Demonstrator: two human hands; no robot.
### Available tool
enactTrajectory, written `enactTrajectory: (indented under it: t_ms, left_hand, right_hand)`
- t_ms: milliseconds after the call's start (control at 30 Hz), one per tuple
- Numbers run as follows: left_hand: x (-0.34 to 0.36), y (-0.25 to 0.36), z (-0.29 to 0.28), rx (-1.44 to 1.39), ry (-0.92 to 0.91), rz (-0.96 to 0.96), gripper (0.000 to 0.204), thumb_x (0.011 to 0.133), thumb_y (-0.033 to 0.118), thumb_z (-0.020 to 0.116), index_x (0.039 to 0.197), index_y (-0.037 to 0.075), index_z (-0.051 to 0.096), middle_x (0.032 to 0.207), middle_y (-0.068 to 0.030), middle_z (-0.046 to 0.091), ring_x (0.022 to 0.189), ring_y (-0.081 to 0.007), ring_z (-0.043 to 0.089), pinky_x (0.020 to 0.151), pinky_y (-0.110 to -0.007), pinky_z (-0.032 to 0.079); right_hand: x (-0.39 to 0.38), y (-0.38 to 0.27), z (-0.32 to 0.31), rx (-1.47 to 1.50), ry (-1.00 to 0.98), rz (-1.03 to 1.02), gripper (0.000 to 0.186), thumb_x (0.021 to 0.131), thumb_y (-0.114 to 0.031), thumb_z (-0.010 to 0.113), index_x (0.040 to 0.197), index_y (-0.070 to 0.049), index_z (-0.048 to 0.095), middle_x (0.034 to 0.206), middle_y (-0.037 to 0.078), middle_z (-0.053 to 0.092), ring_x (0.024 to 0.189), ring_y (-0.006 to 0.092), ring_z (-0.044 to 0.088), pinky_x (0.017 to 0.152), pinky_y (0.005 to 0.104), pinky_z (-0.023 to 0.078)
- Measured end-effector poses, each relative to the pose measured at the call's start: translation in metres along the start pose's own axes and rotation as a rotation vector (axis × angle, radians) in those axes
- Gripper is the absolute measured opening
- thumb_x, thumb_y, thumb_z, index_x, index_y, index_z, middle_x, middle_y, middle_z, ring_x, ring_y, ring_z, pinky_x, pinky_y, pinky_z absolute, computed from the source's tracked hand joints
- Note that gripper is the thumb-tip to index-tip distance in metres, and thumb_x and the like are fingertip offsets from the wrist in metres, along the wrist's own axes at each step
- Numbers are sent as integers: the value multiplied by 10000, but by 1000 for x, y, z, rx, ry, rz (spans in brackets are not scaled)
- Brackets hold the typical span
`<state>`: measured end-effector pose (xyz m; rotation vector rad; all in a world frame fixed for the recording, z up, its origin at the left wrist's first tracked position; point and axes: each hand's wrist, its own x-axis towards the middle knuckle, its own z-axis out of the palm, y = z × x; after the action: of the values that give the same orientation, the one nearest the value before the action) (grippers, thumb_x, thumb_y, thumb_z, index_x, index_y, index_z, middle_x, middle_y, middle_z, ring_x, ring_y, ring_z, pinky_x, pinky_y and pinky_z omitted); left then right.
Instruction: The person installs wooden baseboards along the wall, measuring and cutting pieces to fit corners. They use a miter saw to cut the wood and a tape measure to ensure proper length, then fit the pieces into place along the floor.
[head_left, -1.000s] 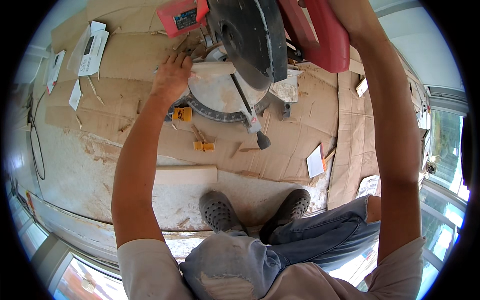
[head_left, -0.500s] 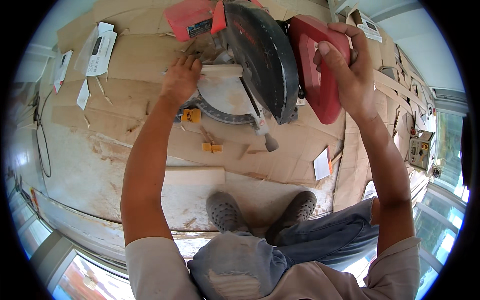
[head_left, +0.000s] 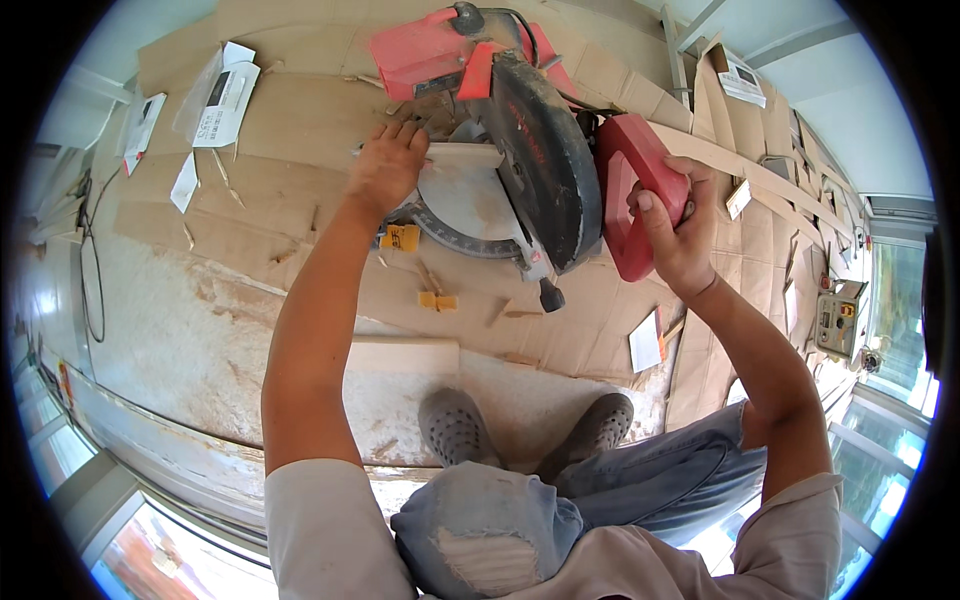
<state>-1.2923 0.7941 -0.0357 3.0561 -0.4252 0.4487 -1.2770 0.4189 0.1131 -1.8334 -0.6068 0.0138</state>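
Observation:
A mitre saw with a black blade guard [head_left: 545,150] and red motor housing [head_left: 415,60] stands on cardboard in front of me. My right hand [head_left: 683,225] is closed around its red handle [head_left: 632,250]. A pale wood strip [head_left: 465,154] lies across the grey saw table [head_left: 465,200], running under the guard side. My left hand [head_left: 388,165] is closed over the strip's left part, which it mostly hides. The guard covers the blade, so I cannot see whether it touches the wood.
A wood board [head_left: 405,355] lies before my shoes. Yellow-orange offcuts [head_left: 438,301] and splinters are scattered on the cardboard [head_left: 590,330]. White packaging [head_left: 226,105] lies at far left; long wood strips [head_left: 790,185] and a boxy device [head_left: 838,322] are at right.
The saw head has come down with my right hand on its handle. My left hand keeps its place on the wood strip. The whole view has shifted slightly.

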Motion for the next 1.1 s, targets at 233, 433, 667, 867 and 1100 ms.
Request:
enactTrajectory:
  t_ms: [233, 433, 667, 867, 1100]
  left_hand:
    - [-12, -17, 3, 6, 28, 10, 237, 821, 160, 698, 1006, 52, 595, 1055, -104, 635, 1020, -288, 590, 909, -412, 459]
    - [-50, 4, -40, -51, 91, -281, 247, 861, 221, 689, 1029, 52, 623, 1066, -121, 646, 1029, -300, 608, 918, -417, 456]
    - [-274, 64, -49, -587, -502, -318, 360, 721, 123, 803, 1020, 1, 644, 1414, -190, 508, 1288, -379, 511, 1079, -449, 423]
    - [-317, 104, -47, -358, -533, -329, 349, 652, 215, 805, 975, 93, 751, 1313, -186, 544, 1256, -375, 492, 1109, -464, 393]
    - [-313, 111, -79, -361, -769, -221, 266, 748, 126, 686, 1004, 121, 759, 1156, -206, 609, 1018, -355, 624, 913, -452, 521]
  right_hand:
    - [151, -83, 17, -136, -97, 50, 370, 975, -255, 661, 1213, -9, 522, 942, 64, 662, 819, 133, 625, 751, 284, 528]
    - [298, -102, 13, -248, -444, 376, 575, 929, -339, 701, 1340, 6, 493, 1121, 133, 681, 925, 190, 644, 849, 347, 532]
    - [330, -66, 22, -70, -386, 234, 360, 958, -405, 612, 1035, -54, 597, 820, 38, 619, 656, 110, 577, 577, 258, 493]
    - [334, -59, 35, -100, -394, 161, 359, 953, -371, 614, 1034, -23, 585, 825, 52, 616, 692, 127, 584, 637, 283, 505]
    - [344, -40, 41, -516, -209, -13, 420, 952, -423, 581, 1038, -19, 661, 963, 203, 687, 893, 361, 653, 818, 426, 520]
